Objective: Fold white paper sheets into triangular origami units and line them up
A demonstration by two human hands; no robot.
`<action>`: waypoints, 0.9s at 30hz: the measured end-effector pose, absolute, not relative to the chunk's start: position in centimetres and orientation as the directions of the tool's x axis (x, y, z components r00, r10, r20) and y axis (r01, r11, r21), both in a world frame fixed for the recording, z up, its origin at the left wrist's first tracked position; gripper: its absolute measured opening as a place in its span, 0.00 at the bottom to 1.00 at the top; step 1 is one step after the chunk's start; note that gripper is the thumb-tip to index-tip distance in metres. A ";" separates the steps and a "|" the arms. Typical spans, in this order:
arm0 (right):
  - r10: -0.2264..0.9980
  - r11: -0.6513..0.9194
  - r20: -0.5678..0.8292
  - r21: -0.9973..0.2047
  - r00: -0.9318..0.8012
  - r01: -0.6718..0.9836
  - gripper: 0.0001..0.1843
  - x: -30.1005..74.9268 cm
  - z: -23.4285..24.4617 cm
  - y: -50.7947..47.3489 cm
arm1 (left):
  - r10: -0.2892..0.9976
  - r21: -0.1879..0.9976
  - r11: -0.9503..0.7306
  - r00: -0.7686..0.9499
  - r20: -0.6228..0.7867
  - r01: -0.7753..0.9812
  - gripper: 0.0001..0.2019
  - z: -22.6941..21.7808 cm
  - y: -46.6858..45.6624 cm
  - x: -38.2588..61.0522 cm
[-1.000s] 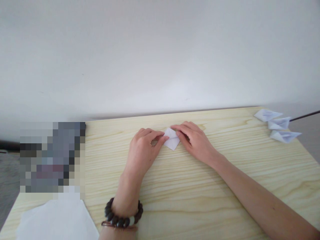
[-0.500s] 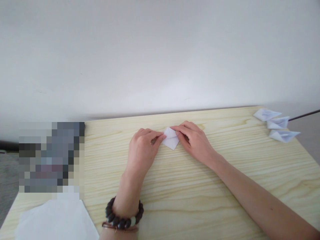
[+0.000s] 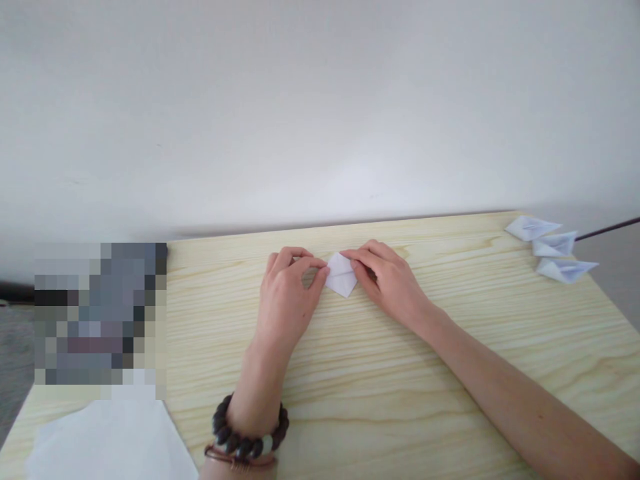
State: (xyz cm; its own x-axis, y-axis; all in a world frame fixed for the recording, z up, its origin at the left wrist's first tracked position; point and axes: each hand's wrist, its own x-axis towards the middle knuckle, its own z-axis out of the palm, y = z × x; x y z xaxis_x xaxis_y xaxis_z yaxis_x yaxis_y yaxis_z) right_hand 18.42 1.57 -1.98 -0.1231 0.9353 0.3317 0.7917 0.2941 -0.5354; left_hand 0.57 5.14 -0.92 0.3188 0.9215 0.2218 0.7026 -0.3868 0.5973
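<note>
A small folded white paper piece (image 3: 342,279) lies on the light wooden table (image 3: 380,373), near its far middle. My left hand (image 3: 289,297), with a dark bead bracelet at the wrist, pinches the paper's left corner between thumb and curled fingers. My right hand (image 3: 389,280) presses on the paper's right side, its fingertips closed on the fold. Both hands rest on the tabletop, and the right part of the paper is hidden under my right fingers.
Three folded white paper shapes (image 3: 553,248) lie in a row at the table's far right corner. A flat white sheet (image 3: 110,440) lies at the near left corner, beside a blurred-out patch. A pale wall stands behind the table.
My left fingers have curled up a little at the paper's left corner. The paper and my right hand stay almost where they were.
</note>
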 end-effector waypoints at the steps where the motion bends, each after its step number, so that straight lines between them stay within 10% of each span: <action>1: 0.936 0.293 0.331 -0.536 -0.123 0.792 0.13 18.4 -2.0 1.6 | 0.920 0.595 -0.389 0.324 0.219 0.703 0.05 -0.9 5.1 0.6; 27: 0.873 0.469 0.406 -0.548 -0.270 0.692 0.16 19.5 -2.3 1.6 | 0.896 0.541 -0.439 0.397 0.200 0.718 0.10 -1.3 5.1 0.5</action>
